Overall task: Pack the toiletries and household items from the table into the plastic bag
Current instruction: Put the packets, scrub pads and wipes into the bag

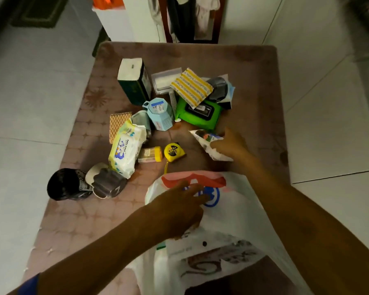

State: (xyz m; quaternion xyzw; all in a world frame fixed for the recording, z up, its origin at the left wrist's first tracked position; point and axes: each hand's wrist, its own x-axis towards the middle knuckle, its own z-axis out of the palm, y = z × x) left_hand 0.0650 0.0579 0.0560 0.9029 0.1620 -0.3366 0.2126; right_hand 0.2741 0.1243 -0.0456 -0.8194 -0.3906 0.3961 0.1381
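bag [232, 209]: thin white plastic, crumpled, at the near tabletop edge, mouth toward the body for easy loading
left hand [179, 207]: grip loose, fingers straight, pressing the bag flat to steady it
right hand [230, 143]: grip closed around a soft white tube [202, 139], probably next to go in
tape measure [174, 153]: hard yellow case, just beyond the bag
baby wipes [126, 151]: soft crinkly pack, left of centre
tabletop [254, 81]: brown patterned cloth, most items unpacked
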